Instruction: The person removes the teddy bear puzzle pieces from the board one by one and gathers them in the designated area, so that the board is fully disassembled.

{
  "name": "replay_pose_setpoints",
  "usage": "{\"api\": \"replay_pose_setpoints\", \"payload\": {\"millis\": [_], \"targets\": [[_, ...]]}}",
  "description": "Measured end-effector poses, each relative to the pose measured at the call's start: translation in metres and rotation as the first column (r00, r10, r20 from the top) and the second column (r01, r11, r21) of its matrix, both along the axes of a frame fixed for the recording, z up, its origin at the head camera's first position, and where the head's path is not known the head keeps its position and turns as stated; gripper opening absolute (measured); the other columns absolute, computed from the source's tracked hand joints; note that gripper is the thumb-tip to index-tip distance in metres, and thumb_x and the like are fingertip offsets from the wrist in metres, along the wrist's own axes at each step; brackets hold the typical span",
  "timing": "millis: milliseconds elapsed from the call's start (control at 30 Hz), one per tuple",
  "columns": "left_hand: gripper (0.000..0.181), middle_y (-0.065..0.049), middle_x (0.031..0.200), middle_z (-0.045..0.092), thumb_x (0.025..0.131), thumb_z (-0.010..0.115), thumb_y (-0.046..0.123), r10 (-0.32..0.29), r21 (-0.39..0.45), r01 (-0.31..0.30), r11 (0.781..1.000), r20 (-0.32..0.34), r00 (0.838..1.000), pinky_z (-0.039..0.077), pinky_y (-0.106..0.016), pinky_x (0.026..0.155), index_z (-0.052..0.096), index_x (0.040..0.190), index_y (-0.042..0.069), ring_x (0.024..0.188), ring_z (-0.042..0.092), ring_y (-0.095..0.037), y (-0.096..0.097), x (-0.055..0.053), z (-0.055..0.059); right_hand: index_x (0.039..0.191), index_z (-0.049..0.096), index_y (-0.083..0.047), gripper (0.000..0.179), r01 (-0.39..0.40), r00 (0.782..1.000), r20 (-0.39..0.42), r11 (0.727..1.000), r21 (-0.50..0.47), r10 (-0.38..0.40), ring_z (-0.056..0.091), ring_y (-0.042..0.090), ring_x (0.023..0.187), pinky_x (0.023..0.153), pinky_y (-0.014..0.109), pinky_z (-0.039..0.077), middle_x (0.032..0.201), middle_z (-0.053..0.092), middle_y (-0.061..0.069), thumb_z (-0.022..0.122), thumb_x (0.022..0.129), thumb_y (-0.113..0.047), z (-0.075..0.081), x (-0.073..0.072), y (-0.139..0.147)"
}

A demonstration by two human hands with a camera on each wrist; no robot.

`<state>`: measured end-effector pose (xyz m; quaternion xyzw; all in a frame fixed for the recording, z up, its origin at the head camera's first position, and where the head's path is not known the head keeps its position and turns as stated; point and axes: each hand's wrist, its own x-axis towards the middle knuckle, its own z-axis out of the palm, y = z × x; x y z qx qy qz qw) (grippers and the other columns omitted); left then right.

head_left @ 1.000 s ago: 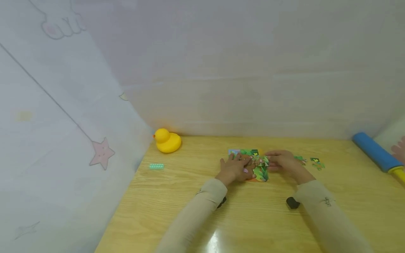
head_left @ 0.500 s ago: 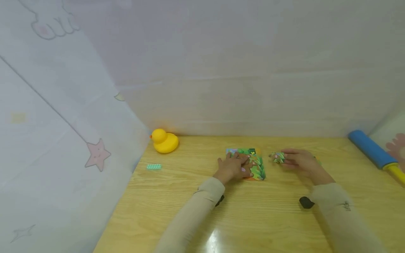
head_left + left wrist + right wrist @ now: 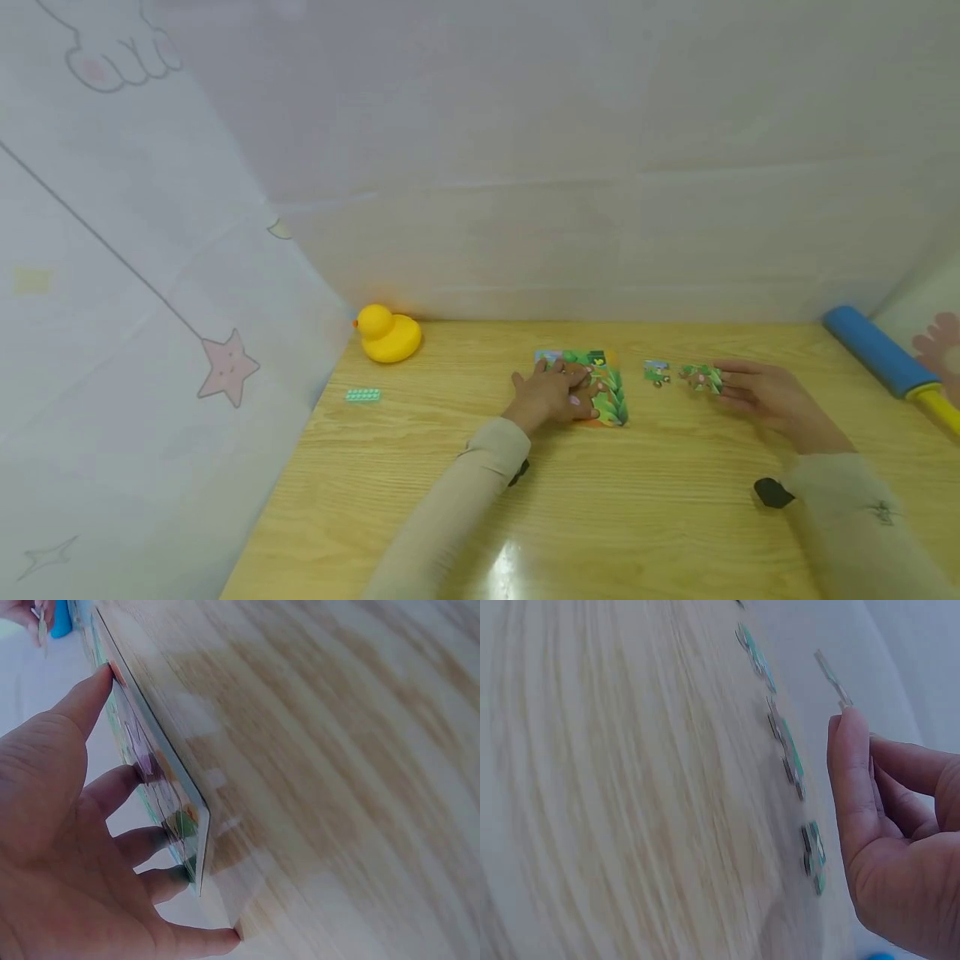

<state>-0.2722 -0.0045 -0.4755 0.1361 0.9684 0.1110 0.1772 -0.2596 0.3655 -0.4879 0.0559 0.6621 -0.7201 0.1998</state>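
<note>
My left hand [image 3: 546, 395] rests with spread fingers on a colourful jigsaw puzzle [image 3: 613, 398] lying on the table. In the left wrist view, the thumb and fingertips touch the top of the puzzle [image 3: 156, 761], and the little finger reaches past its edge onto the wood. The hand covers much of the picture's left side. Farther right, my right hand [image 3: 765, 396] pinches a puzzle piece [image 3: 832, 678] between thumb and fingertips, raised off the table. Below it in the right wrist view, several loose puzzle pieces [image 3: 786, 746] lie in a row.
A yellow rubber duck [image 3: 390, 335] sits at the back left corner, with a small green-and-white strip [image 3: 363, 395] in front of it. At the right lies a blue tube with a yellow handle [image 3: 877, 350]. Pale cloth walls [image 3: 480, 250] border the table [image 3: 600, 517].
My right hand has moved right, away from the puzzle, carrying the puzzle piece over the loose ones. One loose piece has come into sight behind it. The left hand stays on the puzzle.
</note>
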Motion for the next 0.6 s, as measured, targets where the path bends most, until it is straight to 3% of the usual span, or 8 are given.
{"api": "replay_pose_setpoints", "payload": {"millis": [133,300,600], "targets": [[0.080,0.001,0.171,0.019,0.087,0.062,0.072,-0.003,-0.005,0.003,1.000,0.001,1.000,0.013,-0.076,0.118,0.029,0.156,0.049,0.160,0.010,-0.030,0.001,0.000,0.000,0.109,0.074,-0.033,0.030,0.004,1.000,0.014,0.999,-0.049,-0.003,0.073,0.007,0.092,0.085,0.026,0.061,0.104,0.071,-0.012,0.056,0.105,-0.009,-0.002,0.007,0.016],[0.079,0.004,0.171,0.019,0.087,0.061,0.073,0.003,-0.032,-0.003,0.999,-0.002,1.000,0.015,-0.074,0.119,0.028,0.156,0.051,0.160,0.011,-0.029,0.002,-0.002,0.000,0.104,0.077,-0.030,0.032,0.032,0.999,0.032,0.995,-0.098,-0.029,0.074,0.009,0.090,0.083,0.027,0.062,0.101,0.074,-0.010,0.057,0.103,-0.005,-0.005,0.015,0.033],[0.077,0.005,0.171,0.020,0.088,0.059,0.072,0.003,-0.069,-0.005,0.998,-0.019,1.000,0.018,-0.073,0.118,0.028,0.155,0.053,0.159,0.014,-0.028,0.002,-0.003,-0.003,0.100,0.078,-0.031,0.035,0.041,0.996,0.084,0.996,-0.073,-0.035,0.074,0.008,0.091,0.083,0.028,0.062,0.100,0.075,-0.013,0.054,0.104,-0.006,-0.010,0.023,0.055]]}}
